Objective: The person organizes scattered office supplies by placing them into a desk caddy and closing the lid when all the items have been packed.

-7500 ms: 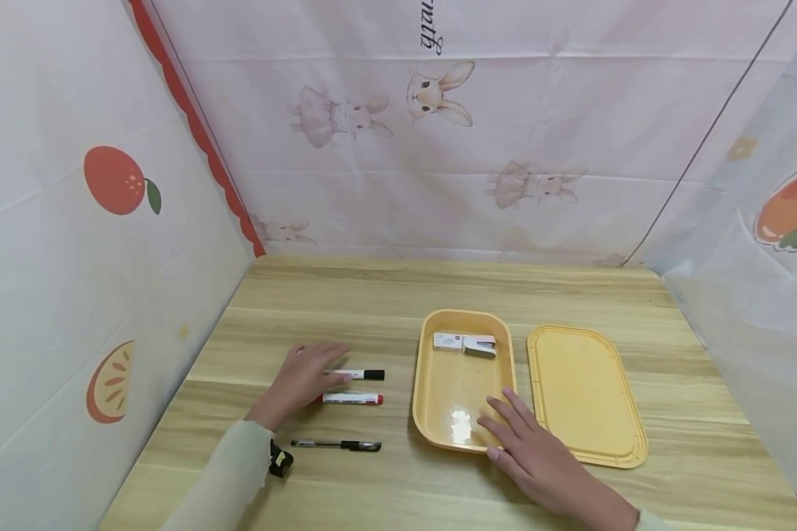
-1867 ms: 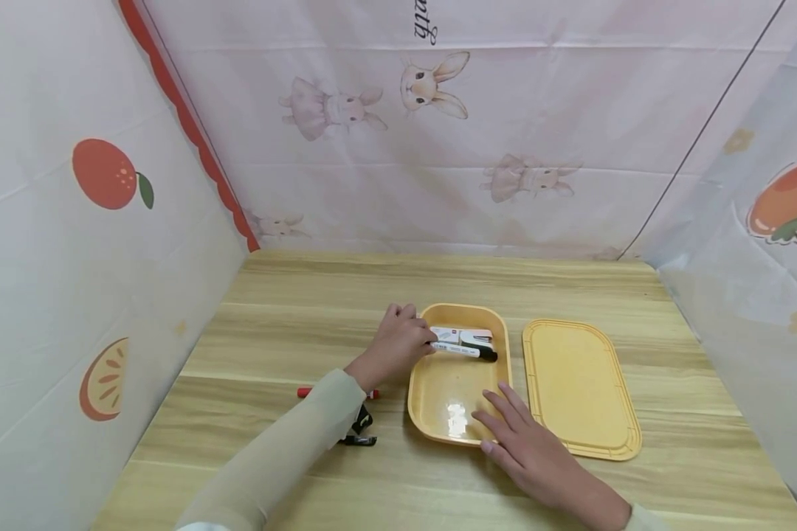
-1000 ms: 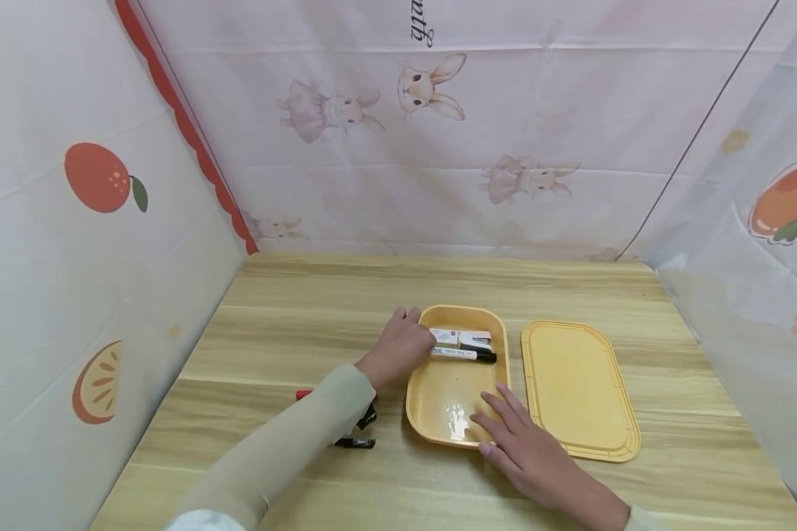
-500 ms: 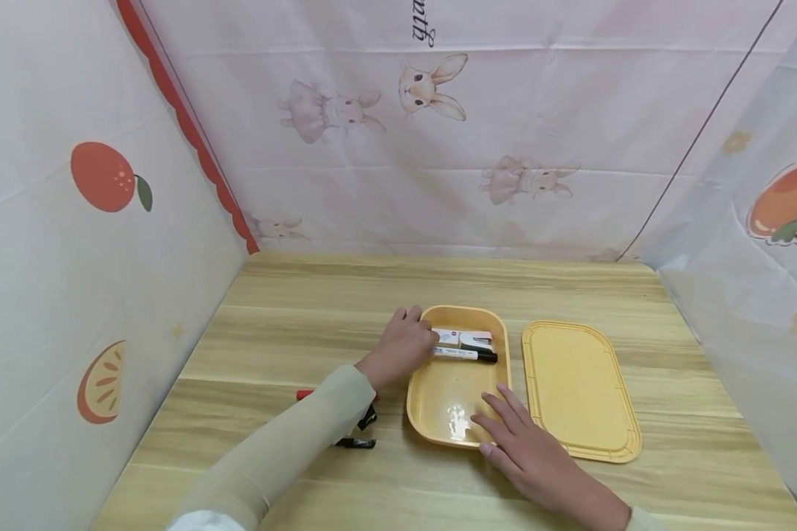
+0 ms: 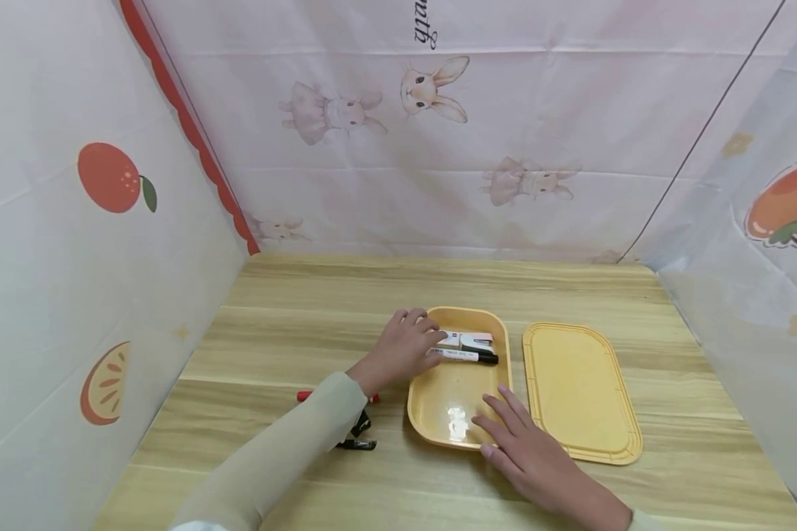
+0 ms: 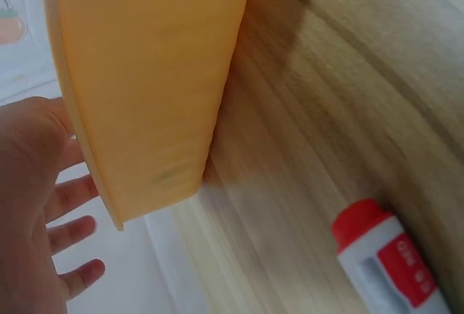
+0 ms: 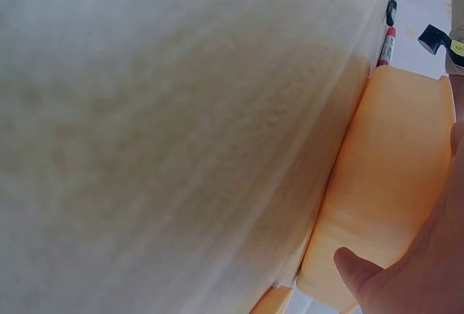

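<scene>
My left hand point(image 5: 401, 350) reaches over the left rim of the yellow plastic box point(image 5: 458, 398), fingers spread. Its fingertips are close to a whiteboard marker point(image 5: 457, 355) with a white barrel and black cap. That marker lies crosswise in the box, just in front of a small white carton point(image 5: 450, 338) and a mini stapler point(image 5: 477, 341). In the left wrist view, loosely spread fingers point(image 6: 72, 234) show beyond the box wall. My right hand point(image 5: 531, 453) rests on the near right rim of the box with fingers extended; in the right wrist view its thumb point(image 7: 355, 267) lies against the outer wall.
The yellow lid point(image 5: 581, 391) lies flat to the right of the box. A red-capped marker point(image 6: 391, 263) and a black pen point(image 5: 359, 444) lie on the wooden table point(image 5: 319, 295) to the left, partly hidden by my left sleeve point(image 5: 285, 450).
The black-capped marker has gone from the table into the box with my left hand. Over the last half second, my left fingers have spread and let go of it. My right hand stays put.
</scene>
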`<state>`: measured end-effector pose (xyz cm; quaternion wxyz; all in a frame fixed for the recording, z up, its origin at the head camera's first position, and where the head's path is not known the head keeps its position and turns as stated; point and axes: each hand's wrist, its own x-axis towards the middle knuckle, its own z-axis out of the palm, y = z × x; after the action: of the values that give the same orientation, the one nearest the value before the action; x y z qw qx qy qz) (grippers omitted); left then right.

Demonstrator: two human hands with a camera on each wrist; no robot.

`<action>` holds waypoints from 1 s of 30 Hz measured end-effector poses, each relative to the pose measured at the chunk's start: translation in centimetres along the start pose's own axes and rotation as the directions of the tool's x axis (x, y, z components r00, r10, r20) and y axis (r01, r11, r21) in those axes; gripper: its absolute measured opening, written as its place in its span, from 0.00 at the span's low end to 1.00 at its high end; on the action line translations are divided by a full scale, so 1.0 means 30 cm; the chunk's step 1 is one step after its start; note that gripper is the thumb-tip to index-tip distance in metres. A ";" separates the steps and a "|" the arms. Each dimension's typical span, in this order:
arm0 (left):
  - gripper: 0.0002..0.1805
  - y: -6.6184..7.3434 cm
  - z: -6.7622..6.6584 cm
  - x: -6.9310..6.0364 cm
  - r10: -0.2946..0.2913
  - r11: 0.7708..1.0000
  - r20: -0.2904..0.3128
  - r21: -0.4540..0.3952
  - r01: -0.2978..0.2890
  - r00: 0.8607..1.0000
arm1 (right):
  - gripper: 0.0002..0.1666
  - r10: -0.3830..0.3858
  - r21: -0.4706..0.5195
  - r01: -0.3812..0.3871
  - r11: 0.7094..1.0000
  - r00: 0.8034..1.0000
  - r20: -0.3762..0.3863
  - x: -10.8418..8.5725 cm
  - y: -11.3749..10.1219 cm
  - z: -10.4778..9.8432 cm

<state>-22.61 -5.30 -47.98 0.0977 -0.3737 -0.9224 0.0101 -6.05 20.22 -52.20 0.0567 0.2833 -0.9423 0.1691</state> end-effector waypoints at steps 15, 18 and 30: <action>0.46 -0.017 -0.001 -0.078 -0.044 0.987 0.119 -0.145 0.061 0.992 | 0.24 0.016 -0.003 -0.016 1.000 1.000 0.013 -0.003 -0.001 -0.004; 0.46 -0.023 -0.008 -0.105 -0.048 0.986 0.136 -0.153 0.069 0.990 | 0.24 0.016 -0.005 -0.016 1.000 1.000 0.009 -0.002 -0.001 -0.002; 0.47 -0.050 -0.016 -0.203 -0.152 0.965 0.135 -0.196 0.176 0.979 | 0.25 0.026 0.002 -0.026 1.000 1.000 0.010 -0.005 0.004 0.006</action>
<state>-19.27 -10.62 -48.43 0.0040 -0.3028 -0.9503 -0.0717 -6.01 20.31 -52.44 0.0493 0.2720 -0.9460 0.1693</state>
